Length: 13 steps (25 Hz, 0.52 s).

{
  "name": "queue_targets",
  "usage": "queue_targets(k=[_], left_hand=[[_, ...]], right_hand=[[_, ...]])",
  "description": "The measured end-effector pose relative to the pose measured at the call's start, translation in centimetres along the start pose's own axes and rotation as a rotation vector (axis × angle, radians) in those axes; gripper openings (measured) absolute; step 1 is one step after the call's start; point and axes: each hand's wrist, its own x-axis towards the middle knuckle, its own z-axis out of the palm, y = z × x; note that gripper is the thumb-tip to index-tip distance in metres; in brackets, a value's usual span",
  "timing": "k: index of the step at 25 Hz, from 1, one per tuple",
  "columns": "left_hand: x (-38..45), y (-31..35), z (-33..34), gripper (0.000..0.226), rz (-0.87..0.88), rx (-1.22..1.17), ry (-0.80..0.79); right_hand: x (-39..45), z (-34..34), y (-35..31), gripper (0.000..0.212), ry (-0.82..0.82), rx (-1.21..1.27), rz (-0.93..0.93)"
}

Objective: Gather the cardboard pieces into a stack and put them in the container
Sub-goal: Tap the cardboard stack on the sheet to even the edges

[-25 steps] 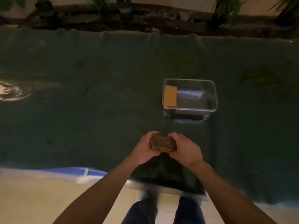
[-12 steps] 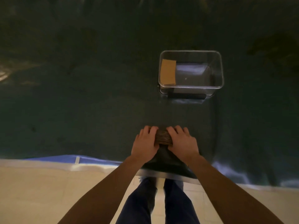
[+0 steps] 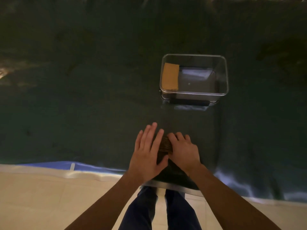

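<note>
A stack of brown cardboard pieces (image 3: pixel 165 144) rests on the dark green table cover near the front edge, mostly hidden between my hands. My left hand (image 3: pixel 147 155) lies against its left side with fingers stretched out flat and apart. My right hand (image 3: pixel 183 150) is curled over its right side, gripping it. Farther back and to the right stands a clear plastic container (image 3: pixel 222 75). One tan cardboard piece (image 3: pixel 170 76) leans against the container's left wall inside.
The dark green cover (image 3: pixel 83 97) spreads across the whole table. Its front edge (image 3: pixel 99 168) runs just below my hands, with pale floor tiles (image 3: pixel 41 196) and my legs beneath. A black handle (image 3: pixel 191 102) sits on the container's near side.
The view has tilted down toward the table. The stack went from held up in both hands to resting on the cover. My left hand's fingers have opened out flat.
</note>
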Motion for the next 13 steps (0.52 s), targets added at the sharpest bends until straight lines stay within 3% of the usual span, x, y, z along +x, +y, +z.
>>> queue_targets(k=[4, 7, 11, 13], left_hand=[[-0.57, 0.49, 0.67, 0.090, 0.073, 0.183, -0.150], [-0.06, 0.35, 0.43, 0.087, -0.011, 0.107, -0.071], [-0.65, 1.04, 1.06, 0.087, 0.012, 0.065, -0.205], [-0.49, 0.20, 0.75, 0.087, 0.050, 0.010, -0.181]], right_hand=[[-0.08, 0.11, -0.19, 0.044, 0.001, -0.021, 0.008], [-0.13, 0.06, -0.39, 0.045, 0.012, -0.003, 0.017], [-0.25, 0.43, -0.84, 0.044, 0.016, -0.016, 0.061], [-0.22, 0.45, -0.69, 0.049, 0.016, -0.015, 0.067]])
